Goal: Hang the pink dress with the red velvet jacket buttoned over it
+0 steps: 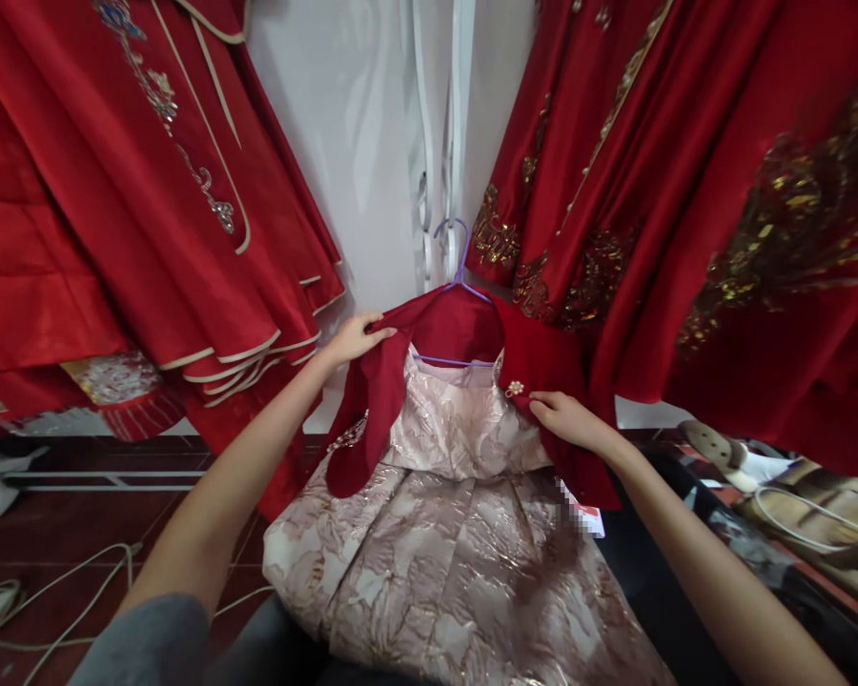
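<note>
A pale pink and gold brocade dress [464, 429] spreads out in front of me, its skirt reaching toward my lap. Over its shoulders lies a short dark-red jacket [372, 410], with its front parted. A purple hanger [461, 276] shows at the neck, hook upward. My left hand [361, 338] pinches the jacket at its left shoulder. On the other side, my right hand [564, 417] grips the jacket's right front edge, beside a small pearl-like brooch [515, 389]. A white tag [590, 519] sticks out below the right side of the jacket.
Long red garments with beaded trim hang at the left [186, 191] and right [686, 191]. White cabinet doors [336, 114] stand behind. A pale cable [78, 610] lies on the dark tiled floor at lower left. Shoes [715, 453] and other items lie at right.
</note>
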`<action>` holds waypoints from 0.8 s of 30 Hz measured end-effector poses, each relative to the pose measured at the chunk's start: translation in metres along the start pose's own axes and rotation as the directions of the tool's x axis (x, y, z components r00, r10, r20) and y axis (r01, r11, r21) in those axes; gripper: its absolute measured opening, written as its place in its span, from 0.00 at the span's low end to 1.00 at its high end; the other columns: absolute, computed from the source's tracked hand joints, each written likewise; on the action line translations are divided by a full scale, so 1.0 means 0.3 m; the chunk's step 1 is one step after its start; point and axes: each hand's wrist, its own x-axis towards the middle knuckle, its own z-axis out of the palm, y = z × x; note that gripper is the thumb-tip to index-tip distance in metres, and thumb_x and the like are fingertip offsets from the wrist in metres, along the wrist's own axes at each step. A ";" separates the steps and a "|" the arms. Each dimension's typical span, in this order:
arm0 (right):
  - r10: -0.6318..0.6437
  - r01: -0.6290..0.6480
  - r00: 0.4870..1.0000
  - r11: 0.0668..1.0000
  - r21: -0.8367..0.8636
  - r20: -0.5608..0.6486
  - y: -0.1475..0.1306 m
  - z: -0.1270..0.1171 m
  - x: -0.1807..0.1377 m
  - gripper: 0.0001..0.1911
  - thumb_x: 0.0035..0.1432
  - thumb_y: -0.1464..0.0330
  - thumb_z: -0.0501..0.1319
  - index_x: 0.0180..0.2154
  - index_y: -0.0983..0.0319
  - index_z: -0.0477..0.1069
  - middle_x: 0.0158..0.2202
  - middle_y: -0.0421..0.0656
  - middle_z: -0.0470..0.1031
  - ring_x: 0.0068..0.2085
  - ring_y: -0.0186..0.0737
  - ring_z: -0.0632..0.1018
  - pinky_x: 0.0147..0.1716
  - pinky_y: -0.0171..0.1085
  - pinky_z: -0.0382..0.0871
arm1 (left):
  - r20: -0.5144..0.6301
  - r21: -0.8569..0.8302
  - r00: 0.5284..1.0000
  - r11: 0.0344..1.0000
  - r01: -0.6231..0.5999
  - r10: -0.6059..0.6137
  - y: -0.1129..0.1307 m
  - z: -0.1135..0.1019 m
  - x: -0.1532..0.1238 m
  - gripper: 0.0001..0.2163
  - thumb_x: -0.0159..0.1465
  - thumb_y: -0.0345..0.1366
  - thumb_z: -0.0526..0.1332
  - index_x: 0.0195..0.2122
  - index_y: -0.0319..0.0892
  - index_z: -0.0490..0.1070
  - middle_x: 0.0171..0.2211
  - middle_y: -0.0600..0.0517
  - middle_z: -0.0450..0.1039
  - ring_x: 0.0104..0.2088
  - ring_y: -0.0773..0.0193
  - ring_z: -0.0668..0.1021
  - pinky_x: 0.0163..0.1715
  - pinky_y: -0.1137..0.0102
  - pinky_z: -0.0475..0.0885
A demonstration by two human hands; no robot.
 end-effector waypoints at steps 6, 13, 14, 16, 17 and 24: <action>-0.052 0.015 0.995 0.924 0.381 0.087 -0.174 0.126 0.028 0.10 0.52 0.65 0.52 0.24 0.61 0.68 0.25 0.41 0.75 0.28 0.40 0.74 0.30 0.37 0.67 | -0.159 0.107 0.987 0.994 0.022 -0.005 0.069 0.025 -0.096 0.14 0.61 0.48 0.56 0.27 0.43 0.65 0.25 0.56 0.66 0.25 0.66 0.67 0.29 0.71 0.62; -0.273 0.164 0.957 0.784 0.598 0.095 -0.334 0.277 0.039 0.08 0.50 0.62 0.58 0.32 0.59 0.64 0.27 0.38 0.70 0.27 0.37 0.71 0.28 0.36 0.66 | -0.151 0.153 0.988 0.988 0.029 -0.006 0.090 -0.034 -0.116 0.12 0.60 0.46 0.57 0.26 0.43 0.64 0.27 0.55 0.66 0.25 0.66 0.68 0.29 0.71 0.62; -0.242 0.202 0.970 0.813 0.546 0.001 -0.325 0.277 0.035 0.11 0.48 0.62 0.61 0.33 0.59 0.62 0.26 0.37 0.68 0.26 0.36 0.70 0.27 0.36 0.66 | -0.138 0.154 0.990 0.988 0.020 0.001 0.091 -0.036 -0.116 0.12 0.60 0.46 0.57 0.25 0.43 0.63 0.27 0.54 0.66 0.26 0.65 0.68 0.30 0.70 0.63; -0.147 0.266 0.944 0.868 0.418 -0.295 -0.301 0.268 0.027 0.20 0.44 0.61 0.65 0.35 0.58 0.58 0.28 0.37 0.65 0.27 0.36 0.67 0.28 0.36 0.66 | -0.162 0.181 0.987 0.983 0.029 0.000 0.102 -0.023 -0.123 0.12 0.60 0.44 0.58 0.24 0.43 0.63 0.30 0.52 0.67 0.31 0.62 0.70 0.35 0.68 0.65; -0.104 0.287 0.891 0.884 0.370 -0.442 -0.289 0.262 0.026 0.23 0.43 0.60 0.67 0.37 0.58 0.57 0.31 0.38 0.64 0.29 0.36 0.67 0.29 0.37 0.67 | -0.212 0.209 0.977 0.977 0.051 -0.005 0.114 -0.008 -0.131 0.12 0.59 0.43 0.59 0.23 0.43 0.63 0.33 0.50 0.68 0.35 0.59 0.71 0.39 0.65 0.66; -0.091 0.322 0.729 0.920 0.223 -0.678 -0.234 0.237 0.092 0.31 0.45 0.65 0.65 0.50 0.59 0.56 0.49 0.49 0.59 0.43 0.43 0.68 0.35 0.41 0.72 | -0.492 0.247 0.868 0.945 0.214 -0.068 0.292 0.178 -0.231 0.11 0.54 0.37 0.65 0.37 0.44 0.67 0.54 0.40 0.58 0.53 0.44 0.64 0.50 0.51 0.62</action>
